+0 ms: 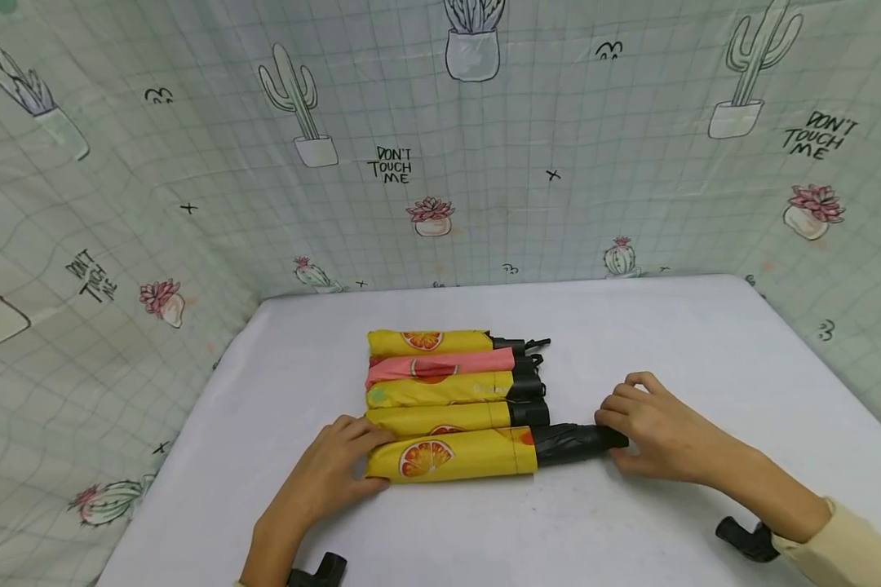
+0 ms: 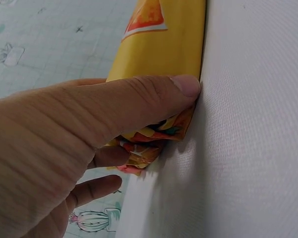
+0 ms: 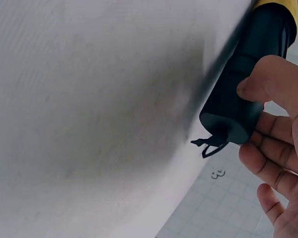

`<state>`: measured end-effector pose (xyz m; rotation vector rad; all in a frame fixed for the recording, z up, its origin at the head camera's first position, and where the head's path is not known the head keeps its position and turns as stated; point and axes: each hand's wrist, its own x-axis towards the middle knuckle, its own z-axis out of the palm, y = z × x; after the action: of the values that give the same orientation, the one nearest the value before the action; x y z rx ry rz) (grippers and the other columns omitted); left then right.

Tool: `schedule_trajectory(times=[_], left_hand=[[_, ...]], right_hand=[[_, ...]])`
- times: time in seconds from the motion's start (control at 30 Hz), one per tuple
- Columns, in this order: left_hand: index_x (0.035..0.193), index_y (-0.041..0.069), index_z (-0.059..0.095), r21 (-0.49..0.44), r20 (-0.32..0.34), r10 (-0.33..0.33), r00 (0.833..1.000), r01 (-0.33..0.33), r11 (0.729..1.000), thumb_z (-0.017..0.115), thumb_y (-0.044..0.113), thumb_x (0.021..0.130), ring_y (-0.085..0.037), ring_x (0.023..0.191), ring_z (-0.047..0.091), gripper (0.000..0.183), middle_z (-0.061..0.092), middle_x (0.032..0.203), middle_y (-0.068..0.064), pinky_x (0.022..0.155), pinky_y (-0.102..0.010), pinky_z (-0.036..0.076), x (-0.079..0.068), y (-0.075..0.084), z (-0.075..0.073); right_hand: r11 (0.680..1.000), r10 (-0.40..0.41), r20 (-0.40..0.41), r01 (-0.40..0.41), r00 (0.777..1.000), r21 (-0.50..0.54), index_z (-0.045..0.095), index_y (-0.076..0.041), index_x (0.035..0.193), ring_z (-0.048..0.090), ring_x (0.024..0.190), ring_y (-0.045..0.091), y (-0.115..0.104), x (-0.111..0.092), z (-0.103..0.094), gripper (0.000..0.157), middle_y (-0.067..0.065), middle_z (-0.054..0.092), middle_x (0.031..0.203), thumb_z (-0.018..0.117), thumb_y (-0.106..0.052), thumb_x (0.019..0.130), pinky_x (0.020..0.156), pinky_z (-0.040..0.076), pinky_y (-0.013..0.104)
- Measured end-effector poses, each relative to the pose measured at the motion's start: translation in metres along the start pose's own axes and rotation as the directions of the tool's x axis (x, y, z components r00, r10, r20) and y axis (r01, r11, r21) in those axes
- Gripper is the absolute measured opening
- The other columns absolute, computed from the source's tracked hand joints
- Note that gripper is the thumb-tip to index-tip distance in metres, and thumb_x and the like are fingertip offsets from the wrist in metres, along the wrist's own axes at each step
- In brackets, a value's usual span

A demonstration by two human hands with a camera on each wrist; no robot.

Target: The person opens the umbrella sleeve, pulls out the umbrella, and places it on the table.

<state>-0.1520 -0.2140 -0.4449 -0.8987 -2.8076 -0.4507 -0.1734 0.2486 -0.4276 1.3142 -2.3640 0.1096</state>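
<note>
Folded umbrellas lie side by side across the white table, and the nearest is a yellow umbrella [image 1: 484, 456] with an orange-slice print. My left hand [image 1: 323, 469] holds its fabric end, thumb along the near side and fingers over the far side. In the left wrist view, the thumb presses across the yellow fabric [image 2: 164, 49], with gathered folds at the tip. At the other end, my right hand [image 1: 664, 432] pinches the black handle [image 1: 573, 444] between thumb and fingers. A small cord loop [image 3: 211, 148] hangs from the handle's end in the right wrist view.
Behind the held umbrella lie several more: a yellow one [image 1: 426, 419], another yellow one [image 1: 440, 391], a pink one [image 1: 477, 360] and a far yellow one [image 1: 462, 341]. Their black handles all point right. A cactus-print cloth [image 1: 484, 130] hangs around the white table [image 1: 675, 326].
</note>
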Motion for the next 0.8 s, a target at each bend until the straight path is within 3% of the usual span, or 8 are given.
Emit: schedule_trajectory(times=[0.27,0.8], left_hand=[[0.120,0.020,0.070,0.006,0.003,-0.002,1.000,0.002,1.000,0.089,0.036,0.074,-0.017,0.108,0.053,0.052,0.064,0.116,0.006,0.092,-0.042,0.047,0.001,0.001,-0.003],[0.120,0.022,0.069,-0.004,0.000,0.003,1.000,-0.003,1.000,0.090,0.035,0.074,-0.016,0.107,0.053,0.053,0.065,0.116,0.007,0.092,-0.042,0.047,0.002,-0.001,0.001]], right_hand=[[1.000,-0.027,-0.036,0.027,0.999,0.001,0.069,-0.008,0.090,0.057,0.083,0.019,0.007,0.001,-0.011,0.033,-0.001,0.064,0.087,0.080,-0.019,0.060,0.090,0.037,0.046],[0.999,-0.051,-0.027,0.051,0.998,-0.001,0.069,-0.008,0.092,0.057,0.083,0.020,0.017,-0.008,-0.021,0.034,-0.001,0.064,0.089,0.077,-0.018,0.061,0.091,0.036,0.047]])
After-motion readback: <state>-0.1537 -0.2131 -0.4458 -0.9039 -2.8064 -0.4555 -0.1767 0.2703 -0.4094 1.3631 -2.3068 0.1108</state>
